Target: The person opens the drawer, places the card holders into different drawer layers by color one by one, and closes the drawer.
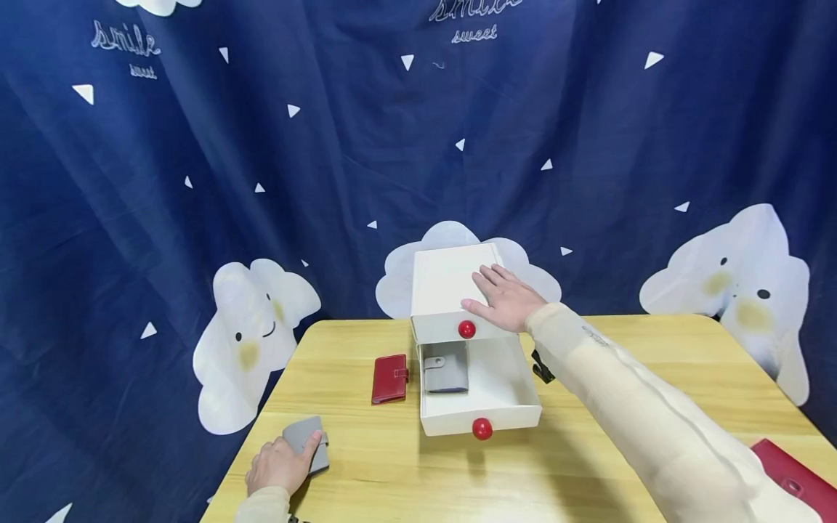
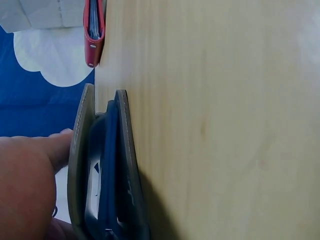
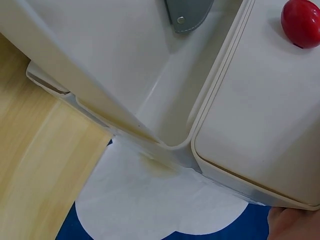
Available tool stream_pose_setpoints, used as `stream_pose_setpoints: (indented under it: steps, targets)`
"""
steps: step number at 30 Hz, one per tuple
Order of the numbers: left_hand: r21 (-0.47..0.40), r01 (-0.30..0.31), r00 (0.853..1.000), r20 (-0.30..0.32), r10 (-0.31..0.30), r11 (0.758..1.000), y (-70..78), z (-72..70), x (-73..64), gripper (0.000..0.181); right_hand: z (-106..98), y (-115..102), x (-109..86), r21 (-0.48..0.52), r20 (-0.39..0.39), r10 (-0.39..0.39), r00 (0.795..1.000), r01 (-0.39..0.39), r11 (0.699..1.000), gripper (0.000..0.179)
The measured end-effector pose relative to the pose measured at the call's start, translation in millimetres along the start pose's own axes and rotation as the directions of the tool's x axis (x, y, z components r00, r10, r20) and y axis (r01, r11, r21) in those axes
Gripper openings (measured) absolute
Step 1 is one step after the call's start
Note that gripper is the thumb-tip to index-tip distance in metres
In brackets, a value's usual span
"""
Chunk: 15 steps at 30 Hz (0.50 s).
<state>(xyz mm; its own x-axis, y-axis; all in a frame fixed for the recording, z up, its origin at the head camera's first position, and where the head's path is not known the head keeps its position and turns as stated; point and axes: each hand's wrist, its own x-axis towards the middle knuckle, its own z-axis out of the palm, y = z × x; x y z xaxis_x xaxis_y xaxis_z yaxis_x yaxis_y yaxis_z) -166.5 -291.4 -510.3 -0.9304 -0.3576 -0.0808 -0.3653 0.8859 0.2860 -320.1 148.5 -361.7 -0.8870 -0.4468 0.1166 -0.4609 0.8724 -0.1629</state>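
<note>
At the front left of the table, my left hand (image 1: 280, 463) grips a grey card holder (image 1: 307, 442); in the left wrist view its covers (image 2: 131, 170) stand slightly apart, with dark sleeves between them. My right hand (image 1: 506, 296) rests, fingers extended, on top of a white two-drawer box (image 1: 445, 280). The box's lower drawer (image 1: 500, 374) is pulled out, and another grey card holder (image 1: 447, 369) lies in its left side. Its upper drawer, with a red knob (image 1: 466, 329), is closed. Only a bit of my right hand (image 3: 292, 225) appears in the right wrist view.
A red card holder (image 1: 389, 378) lies on the table left of the box. Another red wallet-like item (image 1: 794, 479) sits at the right edge, partly behind my right sleeve. A blue curtain (image 1: 353, 160) with cloud prints hangs behind the wooden table (image 1: 366, 465).
</note>
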Motion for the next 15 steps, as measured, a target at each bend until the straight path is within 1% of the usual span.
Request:
stream_pose_setpoints:
  steps: [6, 9, 15]
  targets:
    - [-0.020, 0.000, 1.000, 0.014, 0.000, 1.000, -3.9, 2.5, -0.4, 0.093, 1.0, -3.0, -1.3, 0.012, 0.009, 0.004, 1.000, -0.005, 1.000, 0.087]
    - [-0.023, 0.006, 1.000, 0.024, -0.006, 1.000, -5.0, 2.6, 1.6, 0.094, 0.1, -3.7, -0.4, 0.029, 0.008, 0.000, 1.000, 0.000, 1.000, 0.086]
    - [-0.038, 0.002, 1.000, 0.028, -0.001, 0.999, -2.5, 2.3, 5.0, 0.096, -4.7, -3.1, 2.1, 0.011, 0.006, 0.006, 1.000, -0.007, 1.000, 0.086]
